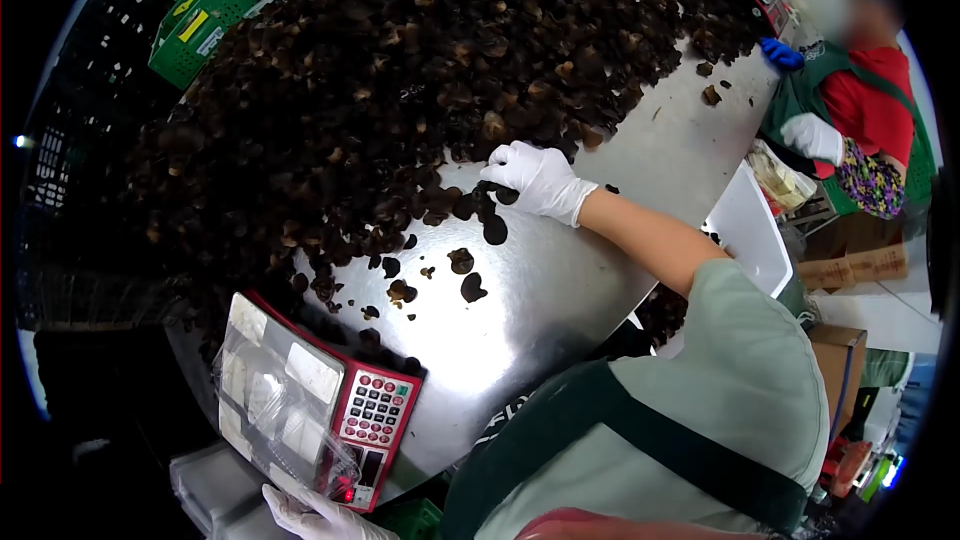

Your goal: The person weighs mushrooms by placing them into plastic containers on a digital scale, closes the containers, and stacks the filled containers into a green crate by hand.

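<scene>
My right hand [535,180], in a white glove, reaches to the near edge of a large heap of dark brown wood ear mushrooms [400,70]. Its fingers are curled, with dark mushroom pieces [490,202] at and under the fingertips. At the bottom left, my left hand [318,518], also gloved in white, has its fingers stretched out and partly apart. It is beside a red digital scale [372,410], near a crumpled clear plastic bag or tray [285,410] on the weighing plate. Whether the fingers touch that plastic cannot be made out.
Loose mushrooms are scattered on the shiny metal table [560,280]. Clear plastic containers [205,485] are stacked by the scale. Green crates [200,20] stand top left, and a white bin [755,230] at the right. A co-worker in red [870,105] is across the table.
</scene>
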Demonstrator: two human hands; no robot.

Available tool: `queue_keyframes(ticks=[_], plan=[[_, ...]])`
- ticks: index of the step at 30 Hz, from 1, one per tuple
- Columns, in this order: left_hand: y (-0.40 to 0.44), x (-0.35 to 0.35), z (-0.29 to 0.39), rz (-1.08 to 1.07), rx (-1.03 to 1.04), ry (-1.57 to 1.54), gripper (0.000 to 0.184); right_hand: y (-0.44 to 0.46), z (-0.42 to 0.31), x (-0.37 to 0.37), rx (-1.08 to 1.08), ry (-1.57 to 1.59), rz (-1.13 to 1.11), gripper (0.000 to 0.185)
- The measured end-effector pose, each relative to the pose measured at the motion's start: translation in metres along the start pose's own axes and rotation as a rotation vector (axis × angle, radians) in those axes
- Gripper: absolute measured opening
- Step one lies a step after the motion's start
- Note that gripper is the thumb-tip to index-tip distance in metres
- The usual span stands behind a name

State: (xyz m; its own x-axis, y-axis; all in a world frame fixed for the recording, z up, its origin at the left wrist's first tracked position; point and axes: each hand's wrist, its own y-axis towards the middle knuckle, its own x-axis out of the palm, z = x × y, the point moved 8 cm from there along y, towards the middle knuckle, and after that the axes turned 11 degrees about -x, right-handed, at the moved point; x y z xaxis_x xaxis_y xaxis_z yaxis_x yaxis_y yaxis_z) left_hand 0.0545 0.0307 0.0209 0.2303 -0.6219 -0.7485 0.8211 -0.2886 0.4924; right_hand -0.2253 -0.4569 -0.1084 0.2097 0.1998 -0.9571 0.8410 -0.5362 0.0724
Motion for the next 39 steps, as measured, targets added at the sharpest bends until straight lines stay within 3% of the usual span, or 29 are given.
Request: queue_keyframes(ticks=[2,3,5,7,9,10,11,14,16,17,18,19,21,23,24,27,29,32,34,35,36,37,39], plan=[[0.001,0.003,-0.001,0.03,-0.191,-0.145,0.044,0.005,0.008,-0.008,-0.062,0.13,0.243,0.025],[-0.004,-0.001,0.005,0.028,-0.23,-0.014,0.041,0.005,0.017,-0.018,-0.077,0.124,0.489,0.025],[-0.009,0.005,-0.013,0.008,0.024,-0.02,0.041,0.011,0.035,-0.025,0.406,0.787,0.444,0.027],[-0.008,0.012,0.004,-0.098,0.045,-0.035,0.049,0.028,0.027,-0.032,0.368,1.258,0.492,0.032],[-0.011,0.019,0.01,-0.079,0.008,-0.017,0.049,0.047,0.004,-0.036,0.324,1.47,0.501,0.027],[-0.013,0.022,0.019,-0.075,-0.025,-0.071,0.05,0.054,-0.019,-0.033,0.334,1.715,0.362,0.022],[-0.013,0.024,0.026,-0.061,0.025,-0.096,0.046,0.061,-0.041,-0.039,0.311,1.731,0.322,0.022],[-0.019,0.031,0.045,-0.065,-0.057,-0.153,0.048,0.096,-0.147,-0.058,-0.074,1.656,0.163,0.022],[-0.022,0.029,0.052,-0.084,-0.051,-0.178,0.058,0.093,-0.221,-0.064,-0.014,1.455,-0.142,0.033],[-0.022,0.032,0.058,-0.104,-0.054,-0.245,0.062,0.093,-0.259,-0.071,-0.125,1.371,-0.28,0.042],[-0.023,0.037,0.055,-0.136,-0.114,-0.332,0.064,0.105,-0.294,-0.068,-0.579,1.086,-0.032,0.031],[-0.023,0.04,0.059,-0.126,-0.13,-0.308,0.067,0.099,-0.326,-0.078,-0.819,0.835,0.059,0.039],[-0.023,0.044,0.062,-0.092,-0.063,-0.472,0.072,0.097,-0.381,-0.047,-0.939,0.566,-0.004,0.06],[-0.021,0.041,0.066,-0.081,-0.105,-0.413,0.076,0.086,-0.399,-0.035,-0.916,0.335,-0.215,0.067],[-0.019,0.041,0.066,-0.074,-0.059,-0.368,0.075,0.084,-0.401,-0.029,-0.887,0.382,-0.223,0.075],[-0.02,0.044,0.062,-0.043,0.011,-0.198,0.072,0.065,-0.37,-0.062,-0.886,0.449,0.204,0.07],[-0.02,0.047,0.072,-0.056,0.12,-0.194,0.067,0.062,-0.31,-0.073,-0.728,0.521,0.043,0.063],[-0.023,0.053,0.063,-0.078,0.029,-0.233,0.07,0.047,-0.182,-0.046,-0.441,0.268,0.317,0.075],[-0.024,0.057,0.058,-0.133,-0.05,-0.211,0.068,0.029,-0.115,-0.004,-0.168,0.012,0.139,0.081],[-0.022,0.057,0.06,-0.103,0.016,-0.107,0.067,0.021,-0.095,0.017,-0.106,0.053,0.108,0.077],[-0.022,0.056,0.063,-0.1,0.036,-0.071,0.066,0.019,-0.085,0.035,-0.18,0.041,0.075,0.072],[-0.022,0.057,0.068,-0.095,0.058,-0.037,0.066,0.019,-0.087,0.037,-0.254,0.032,0.13,0.047],[-0.022,0.057,0.075,-0.095,0.075,-0.075,0.065,0.03,-0.088,0.048,-0.187,-0.036,-0.08,0.024]])
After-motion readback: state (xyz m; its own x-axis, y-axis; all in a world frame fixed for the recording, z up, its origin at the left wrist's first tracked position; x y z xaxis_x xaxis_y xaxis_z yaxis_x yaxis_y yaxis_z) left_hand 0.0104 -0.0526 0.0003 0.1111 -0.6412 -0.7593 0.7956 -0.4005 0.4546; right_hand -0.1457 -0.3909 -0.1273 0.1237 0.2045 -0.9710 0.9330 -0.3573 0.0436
